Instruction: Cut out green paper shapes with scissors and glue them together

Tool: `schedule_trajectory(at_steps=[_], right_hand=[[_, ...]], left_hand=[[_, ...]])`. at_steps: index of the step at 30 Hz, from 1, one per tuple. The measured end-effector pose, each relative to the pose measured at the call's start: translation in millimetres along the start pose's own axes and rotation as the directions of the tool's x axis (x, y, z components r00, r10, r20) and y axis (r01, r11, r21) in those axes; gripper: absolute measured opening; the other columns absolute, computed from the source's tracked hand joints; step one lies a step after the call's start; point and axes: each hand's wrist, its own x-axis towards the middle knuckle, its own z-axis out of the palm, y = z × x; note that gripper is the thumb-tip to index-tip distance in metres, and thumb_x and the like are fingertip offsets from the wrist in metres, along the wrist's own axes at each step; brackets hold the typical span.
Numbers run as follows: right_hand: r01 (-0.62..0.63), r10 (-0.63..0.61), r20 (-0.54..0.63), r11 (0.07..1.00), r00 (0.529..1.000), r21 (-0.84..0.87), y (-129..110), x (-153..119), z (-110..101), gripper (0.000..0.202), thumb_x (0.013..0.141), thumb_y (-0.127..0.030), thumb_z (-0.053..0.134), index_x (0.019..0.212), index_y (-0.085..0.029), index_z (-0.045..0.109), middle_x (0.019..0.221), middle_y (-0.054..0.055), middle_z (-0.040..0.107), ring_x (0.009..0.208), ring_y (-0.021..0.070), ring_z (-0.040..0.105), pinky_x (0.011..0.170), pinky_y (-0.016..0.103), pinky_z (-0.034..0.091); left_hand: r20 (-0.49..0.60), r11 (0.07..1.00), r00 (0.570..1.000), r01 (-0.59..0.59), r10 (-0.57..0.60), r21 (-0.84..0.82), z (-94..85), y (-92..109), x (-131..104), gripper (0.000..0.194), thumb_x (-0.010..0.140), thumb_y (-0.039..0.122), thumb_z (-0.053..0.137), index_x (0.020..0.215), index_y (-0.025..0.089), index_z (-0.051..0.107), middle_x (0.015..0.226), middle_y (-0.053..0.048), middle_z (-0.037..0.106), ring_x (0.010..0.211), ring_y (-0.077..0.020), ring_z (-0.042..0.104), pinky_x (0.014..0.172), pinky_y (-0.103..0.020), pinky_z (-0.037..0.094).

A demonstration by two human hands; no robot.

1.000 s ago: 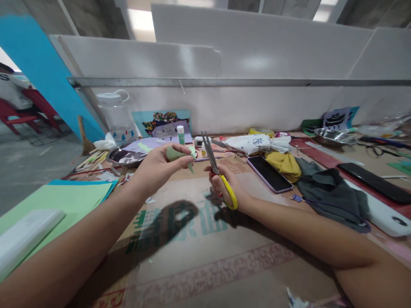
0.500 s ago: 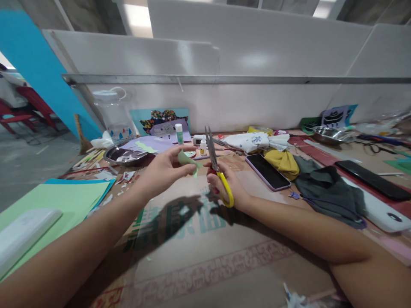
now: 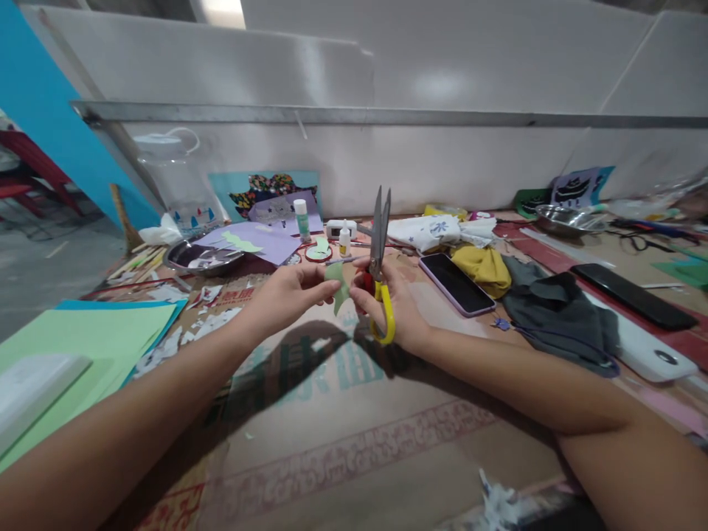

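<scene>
A small piece of light green paper [image 3: 336, 289] is pinched between the thumb and fingers of my left hand [image 3: 293, 295], near the middle of the view. My right hand [image 3: 401, 306] holds yellow-handled scissors [image 3: 380, 236], their blades pointing up and slightly apart. The two hands are close together above the brown cardboard [image 3: 343, 442] that covers the table. Whether my right fingertips touch the green paper too, I cannot tell.
Left are green sheets [image 3: 133, 317] and a metal dish [image 3: 193, 258]. Behind my hands stand a glue stick [image 3: 302, 220] and a small bottle [image 3: 344, 240]. To the right lie a phone [image 3: 456, 284], a yellow cloth [image 3: 481, 269] and a dark cloth [image 3: 553, 310].
The scissors have turned more upright. My left hand has brought the green paper nearer to my right hand, and the paper now hangs more upright. The view has tilted downward a little.
</scene>
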Motion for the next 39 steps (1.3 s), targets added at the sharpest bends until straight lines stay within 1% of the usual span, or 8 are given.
schedule_trajectory(at_steps=[3, 5, 7, 9, 13, 22, 32, 39], right_hand=[[0.018, -0.016, 0.05, 0.999, 0.999, -0.042, 0.5, 0.0, -2.5, 0.04, 0.09, -0.052, 0.068, 0.112, -0.026, 0.048, 0.085, -0.003, 0.048, 0.066, 0.0114, 0.047, 0.061, 0.027, 0.041], [0.024, -0.019, 0.075, 0.998, 0.997, -0.063, 2.0, -0.2, -4.0, 0.046, 0.09, -0.062, 0.064, 0.111, -0.024, 0.05, 0.086, -0.002, 0.046, 0.068, 0.0122, 0.045, 0.06, 0.026, 0.039], [0.002, 0.003, 0.091, 0.998, 0.996, -0.056, 3.8, -1.0, -4.4, 0.054, 0.087, -0.071, 0.062, 0.111, -0.023, 0.053, 0.085, -0.002, 0.046, 0.067, 0.0123, 0.043, 0.057, 0.026, 0.036], [-0.05, 0.052, 0.121, 0.999, 0.991, -0.021, 4.9, -2.4, -3.5, 0.058, 0.085, -0.074, 0.062, 0.11, -0.023, 0.054, 0.082, -0.002, 0.046, 0.062, 0.0112, 0.04, 0.053, 0.025, 0.033], [-0.141, 0.135, 0.192, 0.99, 0.972, 0.019, 2.2, -6.2, -0.2, 0.061, 0.08, -0.074, 0.068, 0.108, -0.021, 0.058, 0.076, -0.004, 0.046, 0.056, 0.0088, 0.036, 0.049, 0.023, 0.031], [-0.192, 0.192, 0.231, 0.981, 0.954, -0.022, -12.1, -10.2, 1.9, 0.065, 0.074, -0.077, 0.07, 0.104, -0.019, 0.062, 0.077, -0.003, 0.047, 0.061, 0.0092, 0.04, 0.053, 0.023, 0.038], [-0.191, 0.19, 0.217, 0.981, 0.957, -0.019, -9.1, -8.7, 2.7, 0.066, 0.072, -0.077, 0.072, 0.103, -0.019, 0.064, 0.076, -0.004, 0.047, 0.06, 0.0086, 0.039, 0.051, 0.023, 0.035], [-0.174, 0.177, 0.197, 0.984, 0.964, -0.036, -10.6, -6.9, 2.8, 0.064, 0.071, -0.074, 0.076, 0.102, -0.019, 0.063, 0.073, -0.005, 0.049, 0.058, 0.0088, 0.039, 0.053, 0.025, 0.032]], left_hand=[[-0.051, 0.999, 0.998, -0.024, 0.023, -0.022, -3.7, 8.8, -2.4, 0.024, 0.085, 0.043, 0.07, 0.084, 0.019, 0.071, 0.076, 0.0, 0.067, 0.07, -0.0147, 0.059, 0.069, -0.028, 0.047], [-0.096, 0.998, 0.995, -0.042, 0.038, -0.039, -7.1, 18.2, -5.0, 0.021, 0.083, 0.041, 0.072, 0.083, 0.02, 0.071, 0.077, 0.0, 0.068, 0.071, -0.0153, 0.061, 0.071, -0.028, 0.049], [-0.137, 0.998, 0.99, -0.048, 0.041, -0.051, -10.9, 27.4, -7.8, 0.02, 0.082, 0.04, 0.072, 0.082, 0.02, 0.071, 0.078, 0.0, 0.07, 0.073, -0.0166, 0.062, 0.072, -0.029, 0.051], [-0.167, 0.996, 0.985, -0.062, 0.051, -0.06, -14.1, 33.7, -10.2, 0.02, 0.082, 0.041, 0.071, 0.08, 0.021, 0.071, 0.078, -0.001, 0.071, 0.074, -0.0176, 0.063, 0.073, -0.03, 0.052], [-0.224, 0.994, 0.972, -0.092, 0.075, -0.065, -16.7, 36.8, -11.9, 0.02, 0.081, 0.04, 0.072, 0.077, 0.021, 0.069, 0.074, 0.0, 0.07, 0.07, -0.0169, 0.063, 0.07, -0.029, 0.052], [-0.264, 0.996, 0.963, -0.074, 0.057, -0.053, -15.2, 35.4, -10.6, 0.019, 0.081, 0.038, 0.07, 0.074, 0.021, 0.064, 0.073, 0.001, 0.068, 0.07, -0.0169, 0.063, 0.07, -0.029, 0.051], [-0.272, 0.996, 0.961, -0.072, 0.053, -0.059, -15.5, 33.2, -9.6, 0.018, 0.083, 0.035, 0.069, 0.071, 0.023, 0.062, 0.07, 0.002, 0.065, 0.068, -0.0167, 0.061, 0.068, -0.03, 0.048], [-0.278, 0.991, 0.959, -0.078, 0.045, -0.109, -13.5, 30.6, -10.7, 0.019, 0.085, 0.037, 0.071, 0.075, 0.022, 0.064, 0.072, 0.002, 0.065, 0.07, -0.0157, 0.06, 0.069, -0.029, 0.047]])
